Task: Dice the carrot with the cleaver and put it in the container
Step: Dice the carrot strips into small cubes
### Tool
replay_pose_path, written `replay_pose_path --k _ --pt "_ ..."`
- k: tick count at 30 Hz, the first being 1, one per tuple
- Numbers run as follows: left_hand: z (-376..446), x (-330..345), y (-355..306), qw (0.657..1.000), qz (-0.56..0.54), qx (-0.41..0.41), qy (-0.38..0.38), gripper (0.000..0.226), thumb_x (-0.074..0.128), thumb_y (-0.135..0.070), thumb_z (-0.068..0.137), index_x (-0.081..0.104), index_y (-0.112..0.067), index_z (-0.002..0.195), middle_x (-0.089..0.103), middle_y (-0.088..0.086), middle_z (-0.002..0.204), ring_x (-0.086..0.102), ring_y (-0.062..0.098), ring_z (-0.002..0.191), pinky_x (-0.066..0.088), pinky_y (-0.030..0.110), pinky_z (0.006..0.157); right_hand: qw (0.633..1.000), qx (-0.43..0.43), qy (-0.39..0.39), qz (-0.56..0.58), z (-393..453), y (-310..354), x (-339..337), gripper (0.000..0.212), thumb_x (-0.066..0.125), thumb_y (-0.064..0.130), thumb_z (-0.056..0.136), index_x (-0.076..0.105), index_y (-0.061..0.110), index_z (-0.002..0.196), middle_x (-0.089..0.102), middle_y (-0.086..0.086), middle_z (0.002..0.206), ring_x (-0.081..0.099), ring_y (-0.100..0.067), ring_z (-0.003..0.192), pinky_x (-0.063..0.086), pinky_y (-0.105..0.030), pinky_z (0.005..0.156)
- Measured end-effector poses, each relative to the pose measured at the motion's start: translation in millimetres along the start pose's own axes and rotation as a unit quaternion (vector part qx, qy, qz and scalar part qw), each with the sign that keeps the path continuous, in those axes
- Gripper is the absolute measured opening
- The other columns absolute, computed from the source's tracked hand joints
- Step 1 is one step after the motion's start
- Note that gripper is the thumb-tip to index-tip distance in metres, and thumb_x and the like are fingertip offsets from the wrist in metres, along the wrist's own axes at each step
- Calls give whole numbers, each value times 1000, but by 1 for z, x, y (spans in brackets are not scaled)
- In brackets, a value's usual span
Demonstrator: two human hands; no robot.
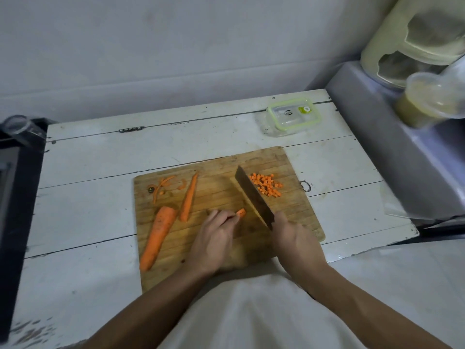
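Head view: looking down on a wooden cutting board laid on a white plank table, both hands at work over it.
Left hand: fingers curled, pinching a short bundle of carrot sticks against the board, the cut orange ends poking out toward the blade.
Right hand: wrapped round the cleaver's handle, which is hidden inside the fist.
Cleaver: dark blade running away from the right hand toward the far side of the board, just right of the carrot sticks; whether the edge touches the wood, I cannot tell.
Diced carrot: a loose heap of small orange cubes on the far right part of the board, just beyond the blade.
Whole piece: a thick carrot chunk lies along the board's left edge, unpeeled by the look of its dark flecks.
Tapered piece: a thinner carrot tip lies beside it, pointing away.
Scraps: curls of carrot peel at the far left corner of the board.
Container: clear box with a green-rimmed lid on, standing on the table beyond the board's far right corner, well apart from the dice.
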State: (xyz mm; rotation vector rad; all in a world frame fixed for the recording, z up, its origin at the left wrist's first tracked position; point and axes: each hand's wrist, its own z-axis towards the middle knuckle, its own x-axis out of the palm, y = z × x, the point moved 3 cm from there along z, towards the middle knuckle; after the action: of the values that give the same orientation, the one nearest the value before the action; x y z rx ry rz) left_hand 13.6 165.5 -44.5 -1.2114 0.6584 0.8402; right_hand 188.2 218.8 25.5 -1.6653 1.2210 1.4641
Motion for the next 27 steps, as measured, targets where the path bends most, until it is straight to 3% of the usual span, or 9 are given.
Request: replay_pose_path --k 3,6,8,14,18,21,24,27 --pt "-3 -1 1 1000 -3 -2 5 39 64 5 91 68 -5 129 64 5 117 55 22 99 55 38 82 999 -24 -30 -19 -19 -12 -1 20 61 19 94 41 24 95 61 0 74 59 -24 57 43 -31 50" --pt "-3 -1 -1 1000 -14 -10 0 35 66 4 92 70 -5 126 66 5 113 55 20 97 54 36 78 995 -74 -29 -55 -31 -10 2 41 85 13 67 48 20 85 52 3 56 47 -19 36 25 -25 39" --pt "-3 -2 -1 1000 -13 -8 -4 33 67 5 92 72 -4 123 66 6 110 55 20 95 54 35 77 994 -87 -32 -65 -32 -9 1 46 89 10 57 52 17 83 50 4 50 45 -19 31 20 -22 39" --pt "-3 0 0 1000 -8 -10 -6 29 68 4 91 73 -3 119 67 6 109 55 20 95 55 35 75 995 -75 -18 -65 -33 -11 10 38 83 7 64 52 18 84 54 1 53 48 -22 35 26 -24 41" --pt "-2 1 1 1000 6 -5 6 31 67 4 90 73 -3 120 67 7 110 56 21 97 56 36 79 995 -73 23 -65 -15 4 10 29 62 5 86 41 21 99 64 -2 76 63 -25 61 42 -32 53" --pt "-4 2 3 1000 12 -13 22 37 63 2 91 70 -4 127 66 6 117 55 21 102 56 37 85 999 -29 12 -31 5 12 9 12 47 15 98 39 23 102 67 -4 80 66 -30 69 49 -37 57" --pt "-8 2 5 999 13 -6 35 44 65 2 90 65 -5 134 62 5 126 53 21 108 55 36 91 1000 -4 10 -19 1 4 8 13 49 17 98 39 23 99 66 -4 80 66 -31 70 54 -41 61" --pt "-10 3 6 999 8 -5 34 50 67 5 88 63 -6 137 60 4 129 52 20 111 53 32 93 999 -31 9 -30 -18 -7 7 20 57 17 93 38 24 93 64 -1 73 61 -28 59 43 -34 52"
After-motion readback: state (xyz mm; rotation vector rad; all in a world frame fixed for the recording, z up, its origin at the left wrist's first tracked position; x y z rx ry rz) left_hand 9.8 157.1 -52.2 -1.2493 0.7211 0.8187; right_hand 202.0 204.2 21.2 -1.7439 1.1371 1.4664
